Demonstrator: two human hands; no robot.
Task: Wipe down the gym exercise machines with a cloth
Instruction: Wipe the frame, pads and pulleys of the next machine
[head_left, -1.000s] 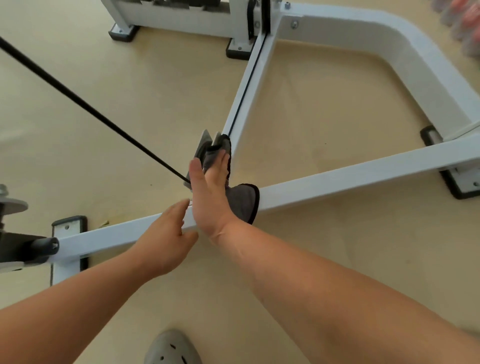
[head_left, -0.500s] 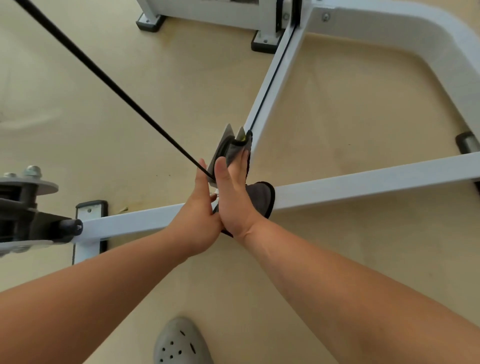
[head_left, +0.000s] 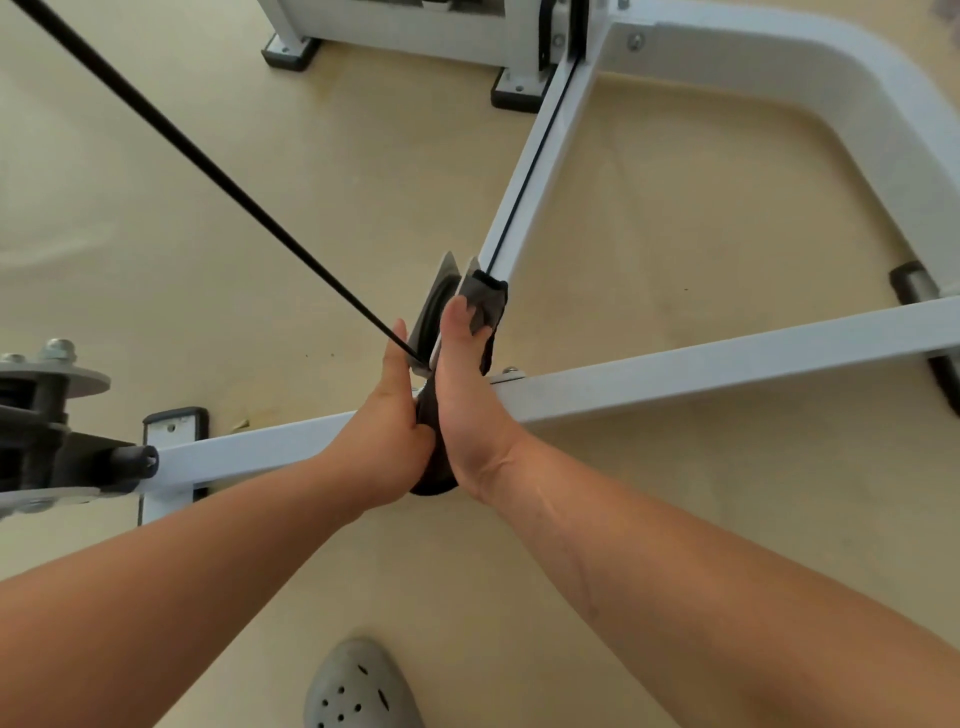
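A white gym machine frame (head_left: 675, 374) lies low across the floor, with a pulley (head_left: 434, 306) in a metal bracket at its middle. A grey cloth (head_left: 485, 296) is draped over the right side of that bracket, and its lower end hangs between my palms. My right hand (head_left: 467, 400) presses the cloth flat against the bracket with straight fingers. My left hand (head_left: 389, 415) lies flat against the bracket's left side and touches the cloth's lower end. A black cable (head_left: 208, 176) runs from the pulley up to the far left.
A second white beam (head_left: 540, 166) with a black cable along it runs away to the rear frame. A black and metal machine part (head_left: 47, 415) juts in at the left. Black rubber feet (head_left: 174, 421) sit under the frame. My grey shoe (head_left: 358, 686) stands on the beige floor.
My left hand has risen from the crossbeam and closed in against the pulley bracket beside my right hand. The cloth's loose lower end, earlier spread over the beam, now hangs between my palms.
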